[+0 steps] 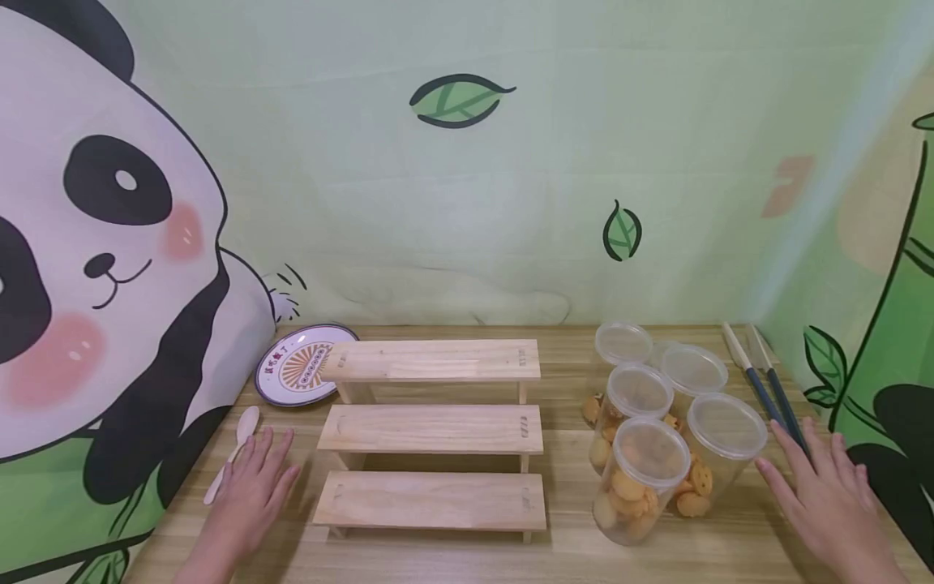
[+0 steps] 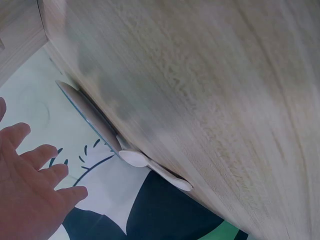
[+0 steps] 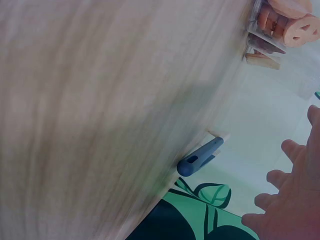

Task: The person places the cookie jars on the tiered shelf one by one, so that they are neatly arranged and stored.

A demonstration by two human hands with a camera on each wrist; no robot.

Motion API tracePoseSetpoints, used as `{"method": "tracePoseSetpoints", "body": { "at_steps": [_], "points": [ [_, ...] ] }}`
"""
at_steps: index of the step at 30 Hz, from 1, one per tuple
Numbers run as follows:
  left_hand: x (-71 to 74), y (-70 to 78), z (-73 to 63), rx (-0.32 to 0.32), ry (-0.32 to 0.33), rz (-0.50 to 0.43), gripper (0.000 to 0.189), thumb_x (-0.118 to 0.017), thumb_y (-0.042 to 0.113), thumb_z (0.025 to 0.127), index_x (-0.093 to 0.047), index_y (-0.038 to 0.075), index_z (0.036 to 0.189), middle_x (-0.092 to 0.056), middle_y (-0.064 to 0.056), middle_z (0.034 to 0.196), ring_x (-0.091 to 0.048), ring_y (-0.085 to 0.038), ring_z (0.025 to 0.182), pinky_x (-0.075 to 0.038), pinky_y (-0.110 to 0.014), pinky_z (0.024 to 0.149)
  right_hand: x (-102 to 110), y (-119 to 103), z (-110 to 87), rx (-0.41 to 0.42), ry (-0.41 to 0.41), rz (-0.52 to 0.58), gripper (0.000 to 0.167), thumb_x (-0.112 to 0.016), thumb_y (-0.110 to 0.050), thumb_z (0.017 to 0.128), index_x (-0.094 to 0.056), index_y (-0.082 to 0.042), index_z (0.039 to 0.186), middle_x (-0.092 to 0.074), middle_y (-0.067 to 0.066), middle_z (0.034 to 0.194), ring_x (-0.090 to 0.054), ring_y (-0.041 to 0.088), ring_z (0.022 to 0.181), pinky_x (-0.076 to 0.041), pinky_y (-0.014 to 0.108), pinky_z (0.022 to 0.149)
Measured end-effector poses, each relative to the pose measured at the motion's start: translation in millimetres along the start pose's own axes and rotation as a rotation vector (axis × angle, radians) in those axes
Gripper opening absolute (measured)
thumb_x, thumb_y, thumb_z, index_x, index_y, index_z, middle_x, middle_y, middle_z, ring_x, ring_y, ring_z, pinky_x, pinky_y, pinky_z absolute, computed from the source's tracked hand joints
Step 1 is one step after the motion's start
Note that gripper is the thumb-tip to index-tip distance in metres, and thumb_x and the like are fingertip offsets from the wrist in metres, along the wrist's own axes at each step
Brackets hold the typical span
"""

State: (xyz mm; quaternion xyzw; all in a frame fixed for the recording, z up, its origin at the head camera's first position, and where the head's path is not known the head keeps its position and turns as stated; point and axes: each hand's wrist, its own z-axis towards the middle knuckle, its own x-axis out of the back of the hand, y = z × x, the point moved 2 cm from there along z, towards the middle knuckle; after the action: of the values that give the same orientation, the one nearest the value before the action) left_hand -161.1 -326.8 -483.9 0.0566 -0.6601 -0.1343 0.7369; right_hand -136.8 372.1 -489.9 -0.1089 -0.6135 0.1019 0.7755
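Note:
My left hand [image 1: 251,495] hovers low over the table's left side, fingers spread, holding nothing. Close beside it lies a pale spoon [image 1: 243,434], partly overlapped by the fingers in the head view; the left wrist view shows the spoon [image 2: 134,158] apart from the hand [image 2: 32,185]. On the right, my right hand [image 1: 828,503] is spread and holds nothing. Just beyond its fingertips lie two blue-handled tongs or knives [image 1: 768,397]; the right wrist view shows one blue handle [image 3: 200,157] away from the hand [image 3: 295,185]. Lidded clear jars of cookies [image 1: 645,487] stand left of the right hand.
A three-step wooden rack [image 1: 430,501] stands at the table's middle. Behind its left end lies a round plate [image 1: 280,385] with a printed pattern. Several jars cluster right of the rack. A panda-printed cloth [image 1: 467,243] forms the back and side walls.

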Motion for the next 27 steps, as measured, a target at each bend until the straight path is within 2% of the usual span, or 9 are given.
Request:
{"method": "tracePoseSetpoints", "body": {
  "at_steps": [9, 16, 20, 25, 27],
  "points": [
    [-1.5, -1.5, -1.0, -0.025, 0.047, 0.0, 0.056, -0.041, 0.038, 0.103, -0.032, 0.008, 0.15, -0.023, -0.029, 0.151, -0.012, -0.05, 0.138, -0.011, -0.076, 0.099, -1.5, 2.0, -0.3, 0.007, -0.005, 0.016, 0.068, -0.042, -0.046, 0.102, -0.015, -0.013, 0.155, 0.005, 0.031, 0.153, 0.021, 0.05, 0.134, 0.018, 0.069, 0.098],
    [2.1, 0.5, -3.1, -0.031, 0.058, 0.001, 0.056, -0.043, 0.037, 0.103, -0.032, 0.007, 0.15, -0.02, -0.027, 0.153, -0.012, -0.049, 0.138, -0.011, -0.075, 0.1, 1.7, -1.4, -0.8, 0.008, 0.006, 0.019, 0.067, -0.041, -0.044, 0.102, -0.016, -0.011, 0.155, 0.003, 0.031, 0.154, 0.02, 0.049, 0.134, 0.017, 0.069, 0.099],
    [5.4, 0.6, -4.1, -0.046, 0.091, 0.0, 0.056, -0.045, 0.035, 0.103, -0.033, 0.008, 0.15, -0.022, -0.027, 0.152, -0.014, -0.05, 0.137, -0.013, -0.075, 0.1, 7.4, -3.9, -0.8, 0.015, 0.005, 0.012, 0.067, -0.041, -0.043, 0.103, -0.013, -0.011, 0.155, 0.005, 0.031, 0.154, 0.02, 0.049, 0.134, 0.017, 0.07, 0.098],
    [9.9, 2.0, -4.3, -0.034, 0.076, -0.021, 0.057, -0.044, 0.038, 0.103, -0.032, 0.008, 0.15, -0.022, -0.027, 0.152, -0.013, -0.049, 0.138, -0.011, -0.075, 0.1, 19.5, -9.3, -0.3, 0.014, 0.019, 0.036, 0.066, -0.041, -0.041, 0.103, -0.015, -0.009, 0.154, 0.005, 0.033, 0.153, 0.019, 0.048, 0.135, 0.017, 0.067, 0.1],
    [12.0, 4.0, -4.7, -0.036, 0.073, -0.059, 0.059, -0.045, 0.038, 0.102, -0.032, 0.006, 0.15, -0.023, -0.029, 0.151, -0.016, -0.049, 0.137, -0.011, -0.075, 0.1, 25.2, -12.5, 0.3, 0.01, 0.038, 0.057, 0.065, -0.042, -0.04, 0.103, -0.019, -0.005, 0.153, 0.003, 0.033, 0.153, 0.018, 0.049, 0.135, 0.016, 0.067, 0.102]
  ]
}}
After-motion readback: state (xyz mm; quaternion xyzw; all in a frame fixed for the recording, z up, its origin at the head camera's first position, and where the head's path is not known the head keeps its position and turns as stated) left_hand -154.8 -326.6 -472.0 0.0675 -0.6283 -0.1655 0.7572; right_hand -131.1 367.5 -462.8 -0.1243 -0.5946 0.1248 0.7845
